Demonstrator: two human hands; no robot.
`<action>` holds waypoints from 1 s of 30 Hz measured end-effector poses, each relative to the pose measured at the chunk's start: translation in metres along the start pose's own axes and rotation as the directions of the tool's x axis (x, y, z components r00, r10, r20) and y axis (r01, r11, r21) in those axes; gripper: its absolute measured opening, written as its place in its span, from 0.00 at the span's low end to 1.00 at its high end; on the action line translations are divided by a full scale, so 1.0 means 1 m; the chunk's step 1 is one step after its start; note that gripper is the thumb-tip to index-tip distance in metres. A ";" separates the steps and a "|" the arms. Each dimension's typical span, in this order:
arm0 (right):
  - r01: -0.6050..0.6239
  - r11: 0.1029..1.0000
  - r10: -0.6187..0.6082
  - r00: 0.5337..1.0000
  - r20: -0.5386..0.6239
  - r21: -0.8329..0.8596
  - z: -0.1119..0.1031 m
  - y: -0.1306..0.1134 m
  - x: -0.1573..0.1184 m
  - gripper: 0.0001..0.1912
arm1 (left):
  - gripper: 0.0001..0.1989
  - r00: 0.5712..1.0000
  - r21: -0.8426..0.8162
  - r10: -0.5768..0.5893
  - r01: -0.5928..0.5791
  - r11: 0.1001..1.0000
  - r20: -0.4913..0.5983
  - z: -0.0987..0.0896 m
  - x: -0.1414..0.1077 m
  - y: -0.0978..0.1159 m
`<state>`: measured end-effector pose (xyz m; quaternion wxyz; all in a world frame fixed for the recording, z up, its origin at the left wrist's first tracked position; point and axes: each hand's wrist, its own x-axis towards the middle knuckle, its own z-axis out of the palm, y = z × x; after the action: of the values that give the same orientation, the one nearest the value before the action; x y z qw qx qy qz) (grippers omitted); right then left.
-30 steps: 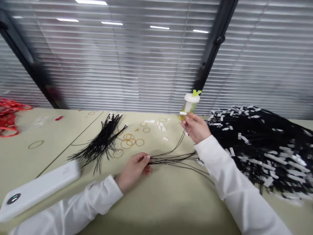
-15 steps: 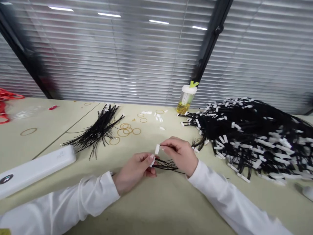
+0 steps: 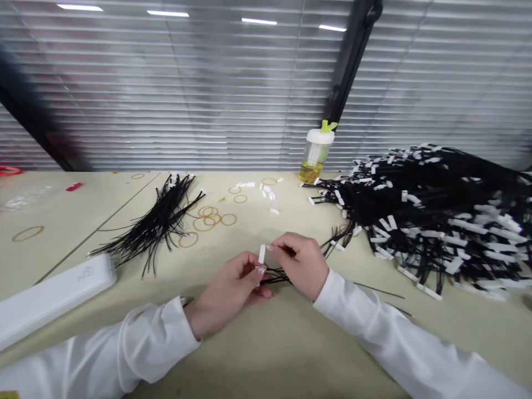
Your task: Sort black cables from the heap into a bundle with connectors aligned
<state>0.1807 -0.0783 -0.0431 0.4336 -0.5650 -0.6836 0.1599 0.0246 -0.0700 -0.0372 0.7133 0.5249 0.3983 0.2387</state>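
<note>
My left hand (image 3: 233, 285) is closed, thumb against fingers, on a white plastic connector (image 3: 261, 254) that stands up from the grip. Several thin black wires (image 3: 276, 275) stretch rightward from beside that hand and pass under the other one. My right hand (image 3: 301, 263) pinches at the connector's upper right side; a thin black wire appears to be in its fingertips, though they mostly cover it. Loose wire ends (image 3: 380, 289) show past the right sleeve.
A large heap of black wires with white connectors (image 3: 415, 205) lies at right. Left are a loose wire bundle (image 3: 160, 219), a white power bank (image 3: 58, 291) and rubber bands (image 3: 204, 223). Loose white connectors (image 3: 268, 192) lie behind my hands, near a lidded cup (image 3: 316, 155) by the blinds.
My right fingertips have come closer to the connector, which stands more upright. Both hands stay close together. The camera view has shifted slightly.
</note>
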 end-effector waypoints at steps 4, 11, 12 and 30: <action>0.051 0.999 -0.051 0.999 0.011 -0.010 0.002 -0.002 0.000 0.08 | 0.10 0.999 -0.008 0.031 -0.031 0.999 0.018 -0.001 0.001 -0.001; 0.100 0.995 -0.100 0.995 0.018 0.007 -0.009 -0.002 0.003 0.07 | 0.11 0.998 0.002 0.032 -0.031 1.000 -0.059 -0.001 0.000 -0.002; 0.087 0.996 -0.087 0.996 0.000 0.003 -0.015 0.001 0.004 0.09 | 0.11 0.997 -0.005 0.042 -0.042 0.999 -0.067 -0.001 0.000 -0.001; -0.263 0.941 0.144 0.881 0.451 0.212 -0.062 0.012 -0.006 0.29 | 0.08 0.965 -0.379 0.138 -0.216 0.900 -0.223 -0.013 0.006 0.001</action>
<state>0.2358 -0.0971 -0.0184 0.3251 -0.5213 -0.6705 0.4159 0.0177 -0.0578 -0.0394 0.7393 0.3769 0.3579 0.4282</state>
